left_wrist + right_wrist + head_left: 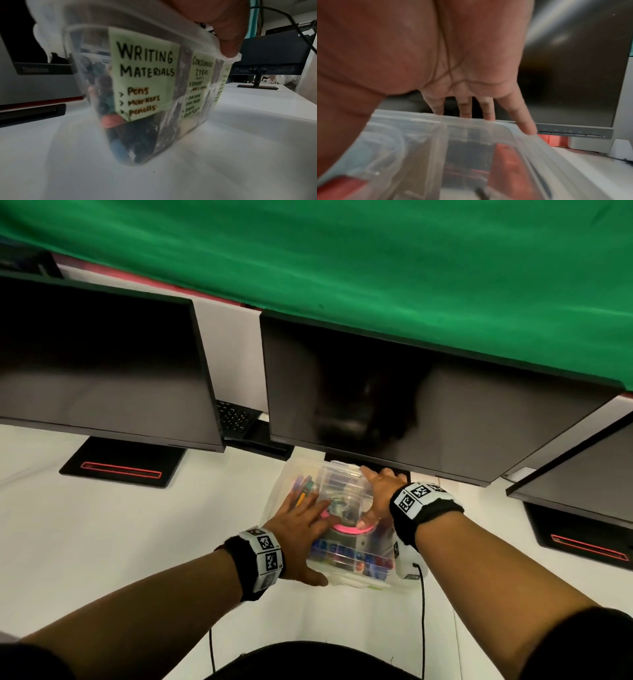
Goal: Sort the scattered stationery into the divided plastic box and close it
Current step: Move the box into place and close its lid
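The clear divided plastic box (346, 563) stands on the white table under the middle monitor, its clear lid (342, 484) lying over it. Pens and markers (303, 487) show through at its left, a pink tape roll (346, 529) in the middle. My left hand (301, 529) lies flat on the lid's left part, fingers straight, thumb at the front edge. My right hand (376, 498) presses flat on the lid's right part, its fingers (488, 111) reaching the far rim. Green labels (145, 78) reading "Writing Materials" and "Consumable Items" are stuck on the box's front wall (96, 108).
Two black monitors (102, 364) (411, 405) stand close behind the box, a third (582, 474) at the right. Monitor bases (120, 463) with red stripes sit on the table. A keyboard (236, 416) lies behind. A black cable (423, 611) runs along my right forearm.
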### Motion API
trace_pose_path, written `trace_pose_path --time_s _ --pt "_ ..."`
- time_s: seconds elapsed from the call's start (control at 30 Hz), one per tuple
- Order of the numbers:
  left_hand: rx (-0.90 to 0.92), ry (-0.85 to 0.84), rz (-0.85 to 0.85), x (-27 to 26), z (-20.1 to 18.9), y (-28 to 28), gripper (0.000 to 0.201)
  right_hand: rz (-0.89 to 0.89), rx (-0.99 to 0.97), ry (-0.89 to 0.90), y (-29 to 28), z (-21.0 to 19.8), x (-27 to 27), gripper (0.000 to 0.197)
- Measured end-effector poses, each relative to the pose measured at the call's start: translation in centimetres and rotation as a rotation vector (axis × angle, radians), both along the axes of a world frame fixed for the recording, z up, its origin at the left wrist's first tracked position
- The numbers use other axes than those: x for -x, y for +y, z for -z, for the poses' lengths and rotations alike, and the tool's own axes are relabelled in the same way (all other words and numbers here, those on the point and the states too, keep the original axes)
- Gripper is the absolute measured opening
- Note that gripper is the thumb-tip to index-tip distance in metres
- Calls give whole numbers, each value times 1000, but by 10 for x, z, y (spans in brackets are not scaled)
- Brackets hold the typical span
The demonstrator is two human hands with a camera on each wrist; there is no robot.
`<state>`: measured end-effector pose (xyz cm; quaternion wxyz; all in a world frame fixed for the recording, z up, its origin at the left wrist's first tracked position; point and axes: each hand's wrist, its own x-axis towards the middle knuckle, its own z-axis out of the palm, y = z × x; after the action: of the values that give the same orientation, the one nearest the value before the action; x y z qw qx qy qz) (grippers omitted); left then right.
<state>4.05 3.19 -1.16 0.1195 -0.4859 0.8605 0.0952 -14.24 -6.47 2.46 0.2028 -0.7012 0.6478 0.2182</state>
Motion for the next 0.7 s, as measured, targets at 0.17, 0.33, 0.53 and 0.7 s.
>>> trace_pose_path --time_s 0.17,0.33,0.53,0.7 --pt "13 -7 1 0 0 -3 106 -31 -23 64 -16 0 -6 126" --pt "-8 -29 0 0 3 -2 104 -35 -39 27 -25 8 -8 119" --pt "-23 -38 1 1 4 -4 105 25 -18 -67 -27 11 -8 109" --pt "-11 32 -7 -3 5 0 104 110 57 -242 -10 18 5 121"
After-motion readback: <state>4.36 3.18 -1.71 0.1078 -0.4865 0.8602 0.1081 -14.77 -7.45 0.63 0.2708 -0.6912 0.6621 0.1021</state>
